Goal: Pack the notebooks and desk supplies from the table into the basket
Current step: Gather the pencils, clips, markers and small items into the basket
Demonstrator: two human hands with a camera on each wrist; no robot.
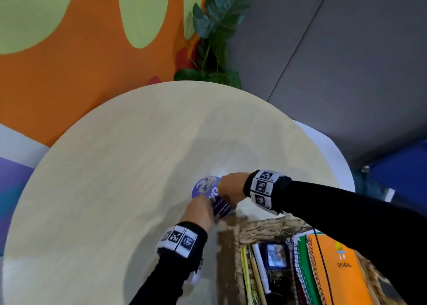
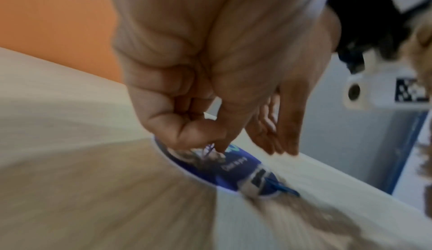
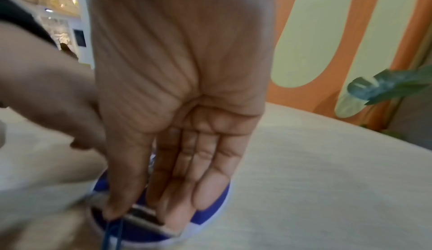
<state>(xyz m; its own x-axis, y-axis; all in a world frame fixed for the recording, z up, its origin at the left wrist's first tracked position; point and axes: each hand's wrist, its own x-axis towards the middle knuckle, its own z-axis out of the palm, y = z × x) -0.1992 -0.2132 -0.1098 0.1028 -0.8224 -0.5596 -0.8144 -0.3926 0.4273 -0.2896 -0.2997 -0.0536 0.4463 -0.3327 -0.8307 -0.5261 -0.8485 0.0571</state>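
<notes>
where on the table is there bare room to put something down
Bare tabletop spreads from the round purple card out to the far rim by the plant, and leftward to the near edge. It is crowded at the near right: both hands meet on the card, beside the basket packed with notebooks.

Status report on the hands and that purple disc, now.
Both hands on the purple disc, flat on the table beside the basket. Left hand pinching its edge, right hand fingers straight over it. Nothing in the way.
</notes>
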